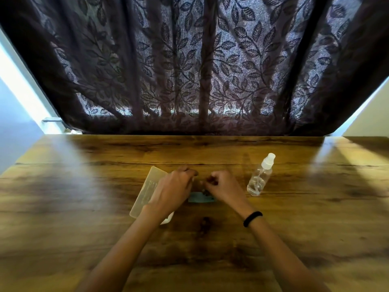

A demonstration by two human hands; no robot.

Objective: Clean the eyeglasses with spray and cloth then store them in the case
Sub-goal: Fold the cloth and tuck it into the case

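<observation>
Eyeglasses are hard for me to make out: between my two hands there are only small dark bits at the fingertips, blurred, so I cannot tell for sure whether the frame is in my grip. My left hand (172, 191) is curled, its fingers (189, 172) bunched close together and pointing toward the other hand; its heel and wrist lie over the translucent case (147, 190), which sits flat on the bench (84, 207) at an angle, one white corner showing below my forearm. My right hand (224, 187) is curled the same way, fingers (212, 178) pinched tight, with something small and dark at the tips. Whether either hand truly clamps anything, I cannot tell. Just below the gap between the hands a teal cloth (200, 198) lies on the wood, partly under my right hand. A clear spray bottle (260, 178) with a white cap stands just right of that hand, not touching it. A black band (252, 218) circles my right wrist. A dark leaf-patterned curtain (193, 66) hangs behind the bench.
</observation>
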